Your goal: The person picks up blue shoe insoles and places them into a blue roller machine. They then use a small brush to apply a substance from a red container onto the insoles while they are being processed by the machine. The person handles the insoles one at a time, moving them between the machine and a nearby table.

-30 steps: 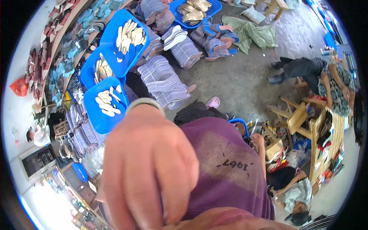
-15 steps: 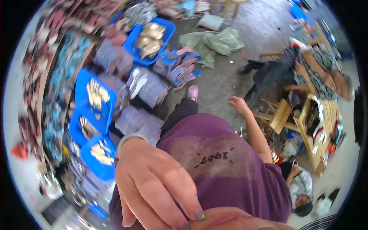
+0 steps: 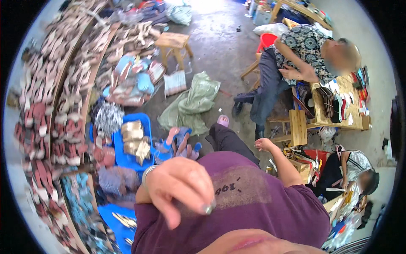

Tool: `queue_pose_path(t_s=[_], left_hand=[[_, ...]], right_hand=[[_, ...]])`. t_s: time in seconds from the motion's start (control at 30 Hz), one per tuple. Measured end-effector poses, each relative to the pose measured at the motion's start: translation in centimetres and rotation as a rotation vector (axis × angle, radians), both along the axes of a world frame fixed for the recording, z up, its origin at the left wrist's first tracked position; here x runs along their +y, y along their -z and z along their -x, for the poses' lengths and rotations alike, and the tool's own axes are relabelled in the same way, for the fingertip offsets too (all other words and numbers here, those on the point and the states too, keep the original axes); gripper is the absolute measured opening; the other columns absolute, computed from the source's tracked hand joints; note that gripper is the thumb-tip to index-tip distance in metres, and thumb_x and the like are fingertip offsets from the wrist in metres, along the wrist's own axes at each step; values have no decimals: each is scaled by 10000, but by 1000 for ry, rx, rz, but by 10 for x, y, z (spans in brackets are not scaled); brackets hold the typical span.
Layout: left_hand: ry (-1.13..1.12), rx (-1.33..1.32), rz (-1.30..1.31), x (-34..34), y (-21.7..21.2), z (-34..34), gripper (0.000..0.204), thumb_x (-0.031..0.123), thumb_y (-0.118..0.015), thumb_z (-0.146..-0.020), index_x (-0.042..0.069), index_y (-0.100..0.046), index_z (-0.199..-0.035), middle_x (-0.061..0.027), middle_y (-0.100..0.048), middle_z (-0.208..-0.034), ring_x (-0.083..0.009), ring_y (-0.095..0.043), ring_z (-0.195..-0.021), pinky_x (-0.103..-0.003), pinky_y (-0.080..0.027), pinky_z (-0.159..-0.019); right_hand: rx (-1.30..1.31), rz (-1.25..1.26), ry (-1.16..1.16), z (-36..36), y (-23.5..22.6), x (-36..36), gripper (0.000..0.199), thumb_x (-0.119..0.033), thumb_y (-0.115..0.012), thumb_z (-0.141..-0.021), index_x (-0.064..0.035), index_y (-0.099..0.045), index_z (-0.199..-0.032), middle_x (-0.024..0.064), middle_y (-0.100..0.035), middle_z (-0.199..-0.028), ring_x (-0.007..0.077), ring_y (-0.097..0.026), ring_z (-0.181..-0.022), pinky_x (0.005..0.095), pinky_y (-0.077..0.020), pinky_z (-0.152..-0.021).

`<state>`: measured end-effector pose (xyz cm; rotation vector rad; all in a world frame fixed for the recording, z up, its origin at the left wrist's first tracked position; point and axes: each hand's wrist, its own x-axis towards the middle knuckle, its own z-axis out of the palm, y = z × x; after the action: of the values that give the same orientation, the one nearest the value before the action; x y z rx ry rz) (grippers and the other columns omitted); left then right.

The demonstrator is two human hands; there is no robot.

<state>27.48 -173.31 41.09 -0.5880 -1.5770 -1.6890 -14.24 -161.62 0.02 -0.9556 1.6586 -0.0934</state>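
Observation:
My left hand [image 3: 179, 188], with a bracelet at the wrist, hangs in front of my purple shirt [image 3: 237, 190]. Its fingers are loosely bent and apart, and nothing shows in them. Below and to the right, my right hand [image 3: 264, 144] is held out at my side with relaxed fingers and nothing visible in it. Nearest to the left hand in the picture are striped blue slippers [image 3: 182, 142] and a blue bin [image 3: 119, 158] holding stacked beige pieces. A second blue bin [image 3: 112, 218], partly cut off by my arm, holds more pale pieces.
Long racks of pink and brown slipper parts [image 3: 40, 91] line the left. A wooden stool [image 3: 172, 41] and a crumpled green sack [image 3: 190, 101] stand on the floor ahead. To the right, two seated people [image 3: 304, 55] are near a wooden workbench [image 3: 353, 114].
My view has swung, bringing the stool and more racks in. My left hand has come away from near my chin, its fingers apart now. The patterned-shirt person's arms have shifted.

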Motion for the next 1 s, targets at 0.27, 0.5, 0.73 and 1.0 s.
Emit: queue_pose_path(t_s=[0.27, 0.5, 0.73, 1.0], left_hand=[[-317, -710, -327, -249, 87, 151, 296, 223, -584, -887, -3, -594, -1077, -85, -614, -969, -170, -600, -863, -288, -480, -751], [-762, -1377, -471, -400, 316, 118, 309, 199, -539, -903, 10, -566, -1147, -56, -625, -981, -99, -582, -814, -240, -470, -738], [-809, -1388, -627, -471, 414, 80, 280, 190, -537, -902, -1, -596, -1098, -90, -652, -942, -174, -613, -872, -282, -468, -799], [-513, -1301, -255, -815, 298, 301, 244, 129, -536, -891, 24, -604, -1101, -77, -618, -1037, -153, -573, -987, -259, -439, -843]], right_hand=[[-113, 311, 102, 34, -47, -230, 280, -168, -661, -807, -26, -628, -1046, 41, -652, -835, 127, -603, -694, 280, -487, -643], [-79, 616, -88, 86, -113, -463, 300, -208, -612, -819, -46, -610, -1071, 130, -673, -930, 214, -650, -840, 329, -497, -752], [-153, 673, -77, 143, -154, -654, 323, -178, -613, -839, -37, -588, -1129, 93, -663, -1021, 153, -615, -922, 291, -467, -833], [-47, 587, 112, 229, -112, -834, 319, -216, -617, -814, -68, -616, -1096, 112, -667, -998, 214, -632, -915, 319, -479, -810]])
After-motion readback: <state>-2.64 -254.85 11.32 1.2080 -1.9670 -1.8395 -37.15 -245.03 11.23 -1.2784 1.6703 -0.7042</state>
